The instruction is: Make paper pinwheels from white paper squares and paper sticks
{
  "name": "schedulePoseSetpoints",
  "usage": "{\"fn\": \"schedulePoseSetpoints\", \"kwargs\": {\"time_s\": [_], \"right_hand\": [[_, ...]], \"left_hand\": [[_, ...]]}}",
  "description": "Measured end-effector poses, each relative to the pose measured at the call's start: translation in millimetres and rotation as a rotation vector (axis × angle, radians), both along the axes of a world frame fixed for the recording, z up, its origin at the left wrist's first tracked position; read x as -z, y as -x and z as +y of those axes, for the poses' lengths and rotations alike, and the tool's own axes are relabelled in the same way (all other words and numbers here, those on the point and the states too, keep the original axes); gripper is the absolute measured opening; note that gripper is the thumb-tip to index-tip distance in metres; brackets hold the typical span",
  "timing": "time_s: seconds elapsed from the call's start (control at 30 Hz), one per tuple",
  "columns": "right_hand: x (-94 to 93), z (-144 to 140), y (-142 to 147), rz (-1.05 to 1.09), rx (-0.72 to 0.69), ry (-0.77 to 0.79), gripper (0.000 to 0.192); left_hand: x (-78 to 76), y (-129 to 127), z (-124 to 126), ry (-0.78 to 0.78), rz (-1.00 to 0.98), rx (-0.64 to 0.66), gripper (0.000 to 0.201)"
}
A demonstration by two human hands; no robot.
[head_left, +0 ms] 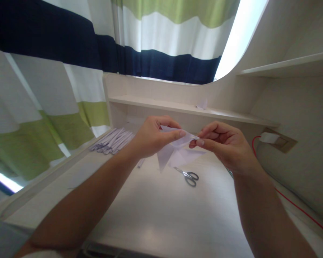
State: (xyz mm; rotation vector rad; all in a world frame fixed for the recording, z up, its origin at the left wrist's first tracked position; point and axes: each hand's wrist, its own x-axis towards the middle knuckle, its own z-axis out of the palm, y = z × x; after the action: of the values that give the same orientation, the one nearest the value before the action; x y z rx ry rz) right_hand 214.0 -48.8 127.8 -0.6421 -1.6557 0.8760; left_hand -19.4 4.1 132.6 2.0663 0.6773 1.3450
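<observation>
above the desk (156,215), left hand (150,138) and right hand (226,145) both pinch a folded paper (177,152) held in the air. several pointed flaps already creased, shape looks unfinished. thin white sheet, sharp edges. metal scissors (190,176) and a stack of paper strips (111,141) lie untouched.

Both my forearms reach forward and converge above the desk (161,215). My left hand (153,138) is raised over it, fingers curled, thumb extended rightward, pinching. My right hand (226,145) is level with it, just beside, thumb and forefinger pressed together, knuckles facing up.
</observation>
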Motion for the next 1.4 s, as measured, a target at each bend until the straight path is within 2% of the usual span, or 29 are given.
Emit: {"fn": "schedulePoseSetpoints", "kwargs": {"time_s": [0.23,0.37,0.47,0.53,0.67,0.87,0.97,1.07,1.27,1.4], "right_hand": [[-3.4,-8,4,-0.096,-0.06,0.023,0.032],[-3.6,-12,6,-0.171,-0.062,0.048,0.017],[-3.6,-11,5,-0.193,-0.031,0.045,0.009],[-3.5,-9,3,-0.187,-0.011,0.035,0.008],[-2.9,-3,-1,-0.103,0.004,0.03,0.009],[-4.0,3,1,0.14,0.084,0.063,0.013],[-5.9,3,3,0.202,0.13,0.061,0.014],[-7.0,3,5,0.234,0.157,0.049,0.013],[-5.9,4,8,0.263,0.178,0.073,0.009],[-5.0,5,10,0.291,0.179,0.087,0.009]], "left_hand": [[5.7,-3,2,-0.021,0.051,0.04,0.021],[7.5,-6,0,-0.073,0.086,0.056,0.017],[9.3,-8,3,-0.069,0.097,0.019,0.019],[11.3,-9,9,-0.062,0.066,-0.012,0.029],[14.7,-7,26,-0.029,-0.045,-0.041,0.063],[10.9,2,39,0.236,-0.062,-0.081,0.079],[8.0,3,40,0.384,0.003,-0.062,0.073],[7.3,2,37,0.475,0.018,0.015,0.062],[9.6,-5,29,0.448,-0.093,0.037,0.045],[10.6,-6,27,0.466,-0.183,0.08,0.041]]}}
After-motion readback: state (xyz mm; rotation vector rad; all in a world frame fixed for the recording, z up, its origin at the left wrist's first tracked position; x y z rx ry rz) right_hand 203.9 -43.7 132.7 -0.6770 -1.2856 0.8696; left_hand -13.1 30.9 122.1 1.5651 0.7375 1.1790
